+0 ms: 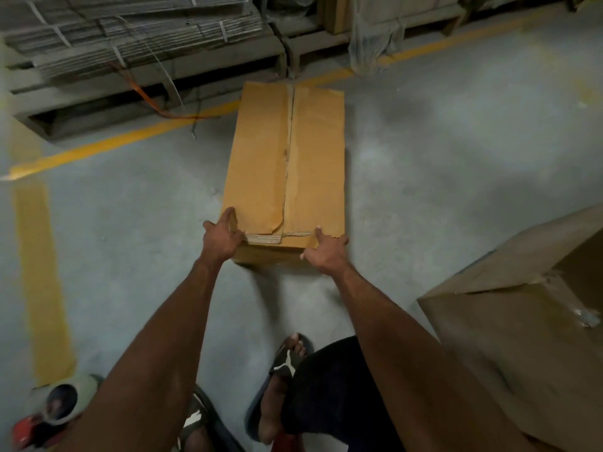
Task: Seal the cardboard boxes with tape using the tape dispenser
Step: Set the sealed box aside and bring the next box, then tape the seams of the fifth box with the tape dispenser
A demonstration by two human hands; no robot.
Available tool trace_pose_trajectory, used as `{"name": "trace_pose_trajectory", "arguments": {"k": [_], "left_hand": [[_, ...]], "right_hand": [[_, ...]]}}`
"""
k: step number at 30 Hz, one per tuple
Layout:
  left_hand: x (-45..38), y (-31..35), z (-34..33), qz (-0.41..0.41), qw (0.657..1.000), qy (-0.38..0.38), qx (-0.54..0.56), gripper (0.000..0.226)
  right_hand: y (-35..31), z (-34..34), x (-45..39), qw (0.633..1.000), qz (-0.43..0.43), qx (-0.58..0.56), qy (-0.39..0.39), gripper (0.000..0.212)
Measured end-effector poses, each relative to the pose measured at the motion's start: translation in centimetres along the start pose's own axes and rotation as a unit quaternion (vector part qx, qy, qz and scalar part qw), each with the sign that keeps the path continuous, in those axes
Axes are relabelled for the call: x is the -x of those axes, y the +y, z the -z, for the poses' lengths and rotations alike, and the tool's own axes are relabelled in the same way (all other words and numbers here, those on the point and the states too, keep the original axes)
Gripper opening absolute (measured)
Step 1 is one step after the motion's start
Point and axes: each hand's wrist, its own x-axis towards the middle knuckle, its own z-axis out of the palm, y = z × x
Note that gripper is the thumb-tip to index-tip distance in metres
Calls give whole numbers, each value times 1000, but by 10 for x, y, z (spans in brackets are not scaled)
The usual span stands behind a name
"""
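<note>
A long tan cardboard box point(261, 164) lies on the concrete floor, its two top flaps meeting along an open centre seam. My left hand point(222, 234) grips its near left corner, fingers curled round the edge. My right hand point(326, 251) grips the near right corner, thumb on top. A tape dispenser point(49, 412) with a red handle and a roll of tape lies on the floor at the bottom left, behind my left forearm and apart from both hands.
A second, larger brown cardboard box point(522, 321) stands at the right, close to my right arm. Bundles of flattened cardboard point(130, 31) sit on pallets along the back. Yellow floor lines point(42, 272) run on the left. My sandalled feet point(284, 380) are below.
</note>
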Motion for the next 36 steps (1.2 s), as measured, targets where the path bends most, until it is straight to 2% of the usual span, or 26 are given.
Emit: {"name": "trace_pose_trajectory", "arguments": {"k": [4,8,11,15,18,21,26,28,30,32,34,36], "left_hand": [[44,-50,17,53,998,-6,35,72],[112,-121,34,74,997,-7,31,73],[166,-169,46,99,995,-4,25,85],[240,-205,50,144,989,-1,29,75],[282,-241,43,173,984,17,44,85],[291,-293,29,209,976,22,53,82],[349,-289,60,275,960,-26,56,99],[357,-295,65,268,960,-74,32,122],[360,-293,66,251,964,-85,-4,118],[358,-288,61,255,963,-87,-15,115],[347,-284,56,276,958,-81,6,121],[329,-286,54,264,964,-39,20,110]], "right_hand": [[-18,-10,40,994,39,74,-72,74],[-13,-65,114,993,64,12,-95,80],[-5,-109,164,990,98,12,-96,80],[-9,-147,205,987,102,60,-112,78],[-9,-176,233,978,128,112,-120,78],[-9,-196,258,969,158,149,-118,75],[-1,-214,289,961,149,180,-146,65],[1,-220,293,960,146,179,-160,63],[12,-235,274,966,129,162,-152,68],[18,-255,253,976,120,134,-120,83],[23,-276,237,984,120,95,-89,82],[4,-278,257,985,132,91,-59,78]]}}
